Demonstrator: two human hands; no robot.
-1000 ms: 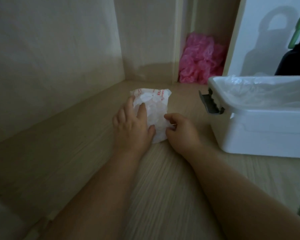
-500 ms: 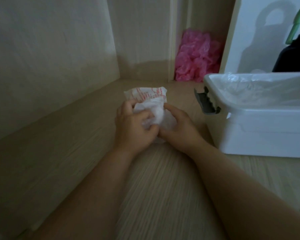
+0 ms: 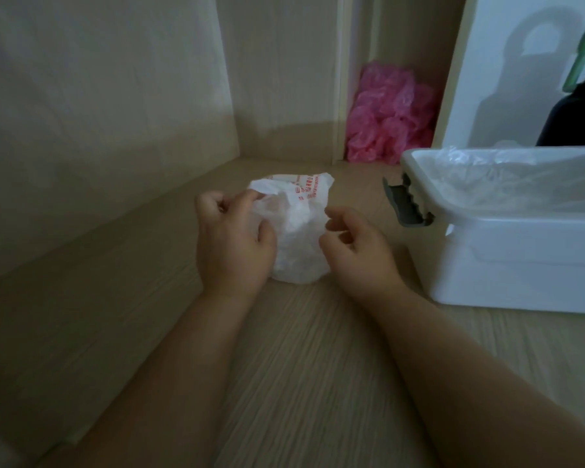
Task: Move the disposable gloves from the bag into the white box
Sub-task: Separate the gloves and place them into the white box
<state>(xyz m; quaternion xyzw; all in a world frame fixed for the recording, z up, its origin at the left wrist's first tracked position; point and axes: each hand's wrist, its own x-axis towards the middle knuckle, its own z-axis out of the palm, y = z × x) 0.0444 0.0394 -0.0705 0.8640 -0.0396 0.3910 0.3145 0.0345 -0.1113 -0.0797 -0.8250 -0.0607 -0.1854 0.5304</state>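
Note:
A crumpled white plastic bag (image 3: 298, 241) with red print lies on the wooden surface between my hands. My left hand (image 3: 230, 238) grips its left side, forefinger hooked at the bag's upper edge and thumb pressed against the plastic. My right hand (image 3: 355, 244) sits at the bag's right edge with fingers loosely curled, nothing plainly held between them. The white box (image 3: 520, 265) stands open to the right, with clear disposable gloves (image 3: 507, 184) piled inside. What is inside the bag is hidden.
A grey latch (image 3: 406, 207) sticks out from the box's left end towards the bag. A heap of pink plastic (image 3: 389, 126) fills the back corner. Wooden panels wall off the left and rear. A dark object with a green top (image 3: 578, 113) stands behind the box.
Both hands were closed together over the bag half a second ago. My right hand has since drawn off to the right and my left has shifted left, uncovering the bag's middle.

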